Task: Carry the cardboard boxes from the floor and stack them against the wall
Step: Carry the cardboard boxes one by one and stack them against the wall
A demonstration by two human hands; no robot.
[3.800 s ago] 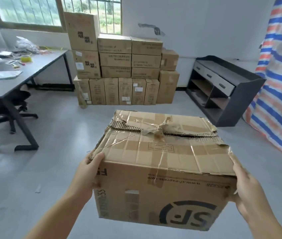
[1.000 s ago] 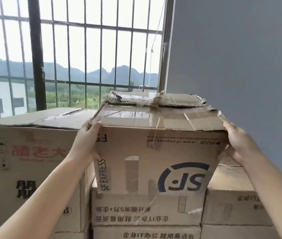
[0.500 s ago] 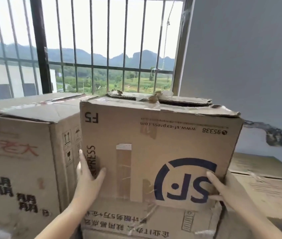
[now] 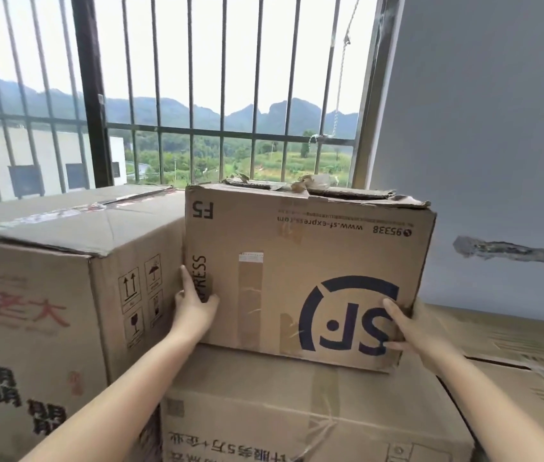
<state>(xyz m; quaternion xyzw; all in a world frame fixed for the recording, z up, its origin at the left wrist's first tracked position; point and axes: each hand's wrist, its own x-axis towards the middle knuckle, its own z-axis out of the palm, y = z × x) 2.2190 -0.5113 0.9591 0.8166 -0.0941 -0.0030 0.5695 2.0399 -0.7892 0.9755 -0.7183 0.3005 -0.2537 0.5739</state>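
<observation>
**SF box on the stack, both hands flat on its front**

Your SF box (image 4: 307, 271) sits upside down on top of a lower box (image 4: 297, 411) in the stack, print inverted, torn flaps along its top edge. It overhangs nothing you can see; its bottom edge rests on the lower box's top face, set back from that box's front edge.

Left hand (image 4: 194, 308): palm against the box's front face at the lower left corner, fingers (image 4: 186, 281) straight and pointing up along the left edge, thumb spread to the right. Not curled round anything.

Right hand (image 4: 407, 328): flat on the front face at the lower right corner, over the logo, fingers (image 4: 393, 308) extended and loosely spread. No grasp there either.

The box's left side touches or sits just beside the taller box (image 4: 64, 295) with red and black print; can't tell which. To the right, lower boxes (image 4: 513, 355) run along the grey wall (image 4: 480, 128). Barred window (image 4: 197, 95) is right behind the stack.
</observation>
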